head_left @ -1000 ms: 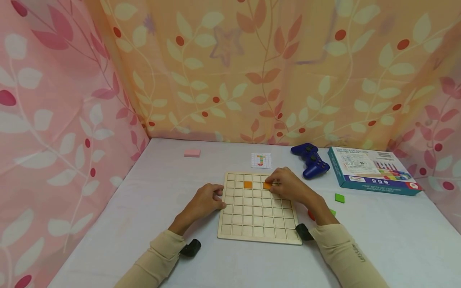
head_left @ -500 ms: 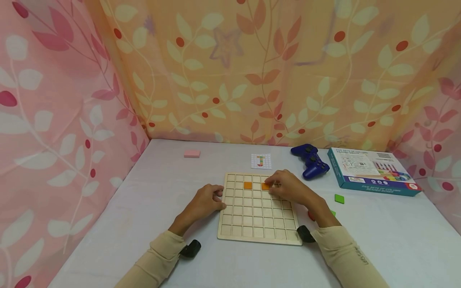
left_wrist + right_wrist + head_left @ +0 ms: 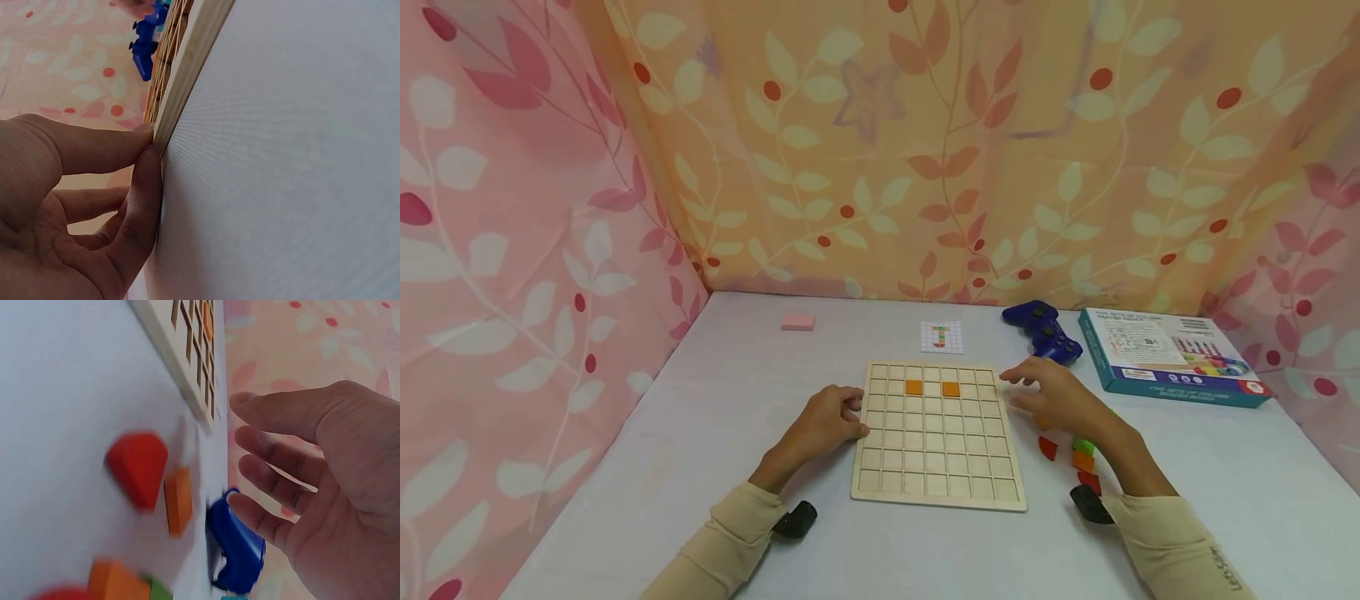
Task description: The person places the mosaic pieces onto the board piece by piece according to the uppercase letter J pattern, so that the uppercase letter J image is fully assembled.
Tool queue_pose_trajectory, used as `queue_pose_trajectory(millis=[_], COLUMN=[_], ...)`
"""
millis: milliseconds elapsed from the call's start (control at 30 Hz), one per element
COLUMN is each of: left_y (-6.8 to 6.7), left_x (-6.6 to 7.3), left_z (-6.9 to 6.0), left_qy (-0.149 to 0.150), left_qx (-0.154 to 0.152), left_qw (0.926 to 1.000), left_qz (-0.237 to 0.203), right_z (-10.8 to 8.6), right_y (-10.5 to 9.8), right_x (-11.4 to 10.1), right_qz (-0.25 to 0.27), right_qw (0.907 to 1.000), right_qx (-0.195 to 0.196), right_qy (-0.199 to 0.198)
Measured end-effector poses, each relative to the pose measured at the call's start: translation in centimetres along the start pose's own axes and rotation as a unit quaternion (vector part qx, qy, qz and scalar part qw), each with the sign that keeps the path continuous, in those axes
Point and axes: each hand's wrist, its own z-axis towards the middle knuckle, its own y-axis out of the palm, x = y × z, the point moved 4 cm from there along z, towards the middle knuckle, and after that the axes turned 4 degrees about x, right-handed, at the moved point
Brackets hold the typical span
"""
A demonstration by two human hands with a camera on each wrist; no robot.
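A wooden grid board (image 3: 936, 462) lies on the white-covered table. Two orange square tiles, a left one (image 3: 913, 387) and a right one (image 3: 951, 389), sit in its second row from the far side, one cell between them. My left hand (image 3: 823, 423) pinches the board's left edge with thumb and index finger, seen close up in the left wrist view. Just off the board's right edge hovers my right hand (image 3: 1060, 404), fingers spread and holding nothing. Below it lie a red quarter-round piece (image 3: 1047, 448), an orange tile (image 3: 1082, 461) and other coloured pieces, partly hidden by the forearm.
Behind the board lies a small card (image 3: 942, 337) with a coloured grid pattern. A blue game controller (image 3: 1041, 332) and a flat teal-edged box (image 3: 1176, 358) are at the back right. A pink block (image 3: 797, 322) sits back left. Patterned curtains surround the table.
My right hand has let go of the second orange tile, leaving it in its cell, and has moved right off the board. My left hand stays at the board's edge.
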Motion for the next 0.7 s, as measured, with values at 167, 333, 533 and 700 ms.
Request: queue_pose_trajectory(millis=[167, 333, 533, 700], left_y=[0.0, 0.1, 0.1, 0.2], left_x=[0.0, -0.2, -0.3, -0.3], left_z=[0.0, 0.0, 0.2, 0.2], left_qy=[0.001, 0.003, 0.002, 0.002], left_qx=[-0.001, -0.001, 0.000, 0.001], left_qw=[1.0000, 1.0000, 1.0000, 1.0000], left_qz=[-0.001, 0.002, 0.004, 0.006], right_z=[-1.6, -3.1, -4.5, -5.5], right_y=[-1.5, -2.7, -3.6, -4.1], right_x=[2.2, 4.3, 6.1, 7.4], right_qz=[-0.011, -0.031, -0.043, -0.054], right_qw=[0.9998, 0.9989, 0.9975, 0.9963], right_qx=[0.016, 0.031, 0.034, 0.036], right_qy=[0.010, 0.019, 0.045, 0.057])
